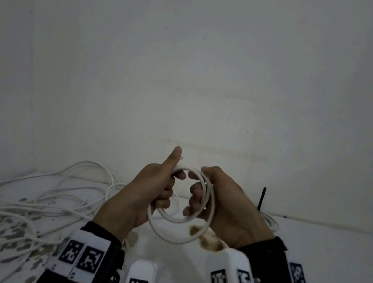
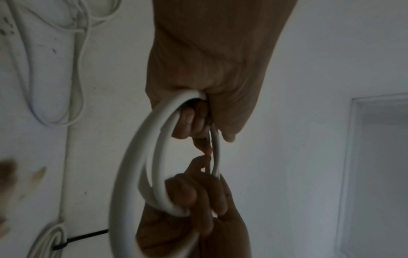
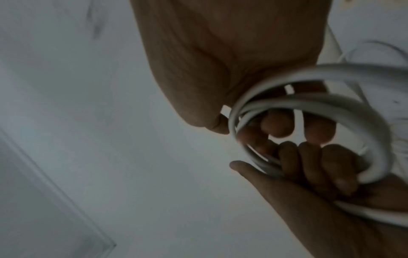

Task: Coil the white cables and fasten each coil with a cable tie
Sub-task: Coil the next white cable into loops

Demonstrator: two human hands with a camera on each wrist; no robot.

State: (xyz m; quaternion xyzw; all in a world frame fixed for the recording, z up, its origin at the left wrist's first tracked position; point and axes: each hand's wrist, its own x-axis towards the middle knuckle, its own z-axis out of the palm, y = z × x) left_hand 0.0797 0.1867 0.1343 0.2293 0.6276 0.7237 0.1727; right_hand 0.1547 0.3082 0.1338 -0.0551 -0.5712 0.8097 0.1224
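At frame centre, both hands grasp a white coil (image 1: 203,215). Left hand (image 1: 150,189) and right hand (image 1: 222,204) curl their fingers through it.

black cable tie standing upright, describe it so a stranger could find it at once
Start at the white table and follow its back edge, where it meets the wall, to the right of the right hand. The cable tie rises there as a thin black strip, the only dark upright thing among white cables.
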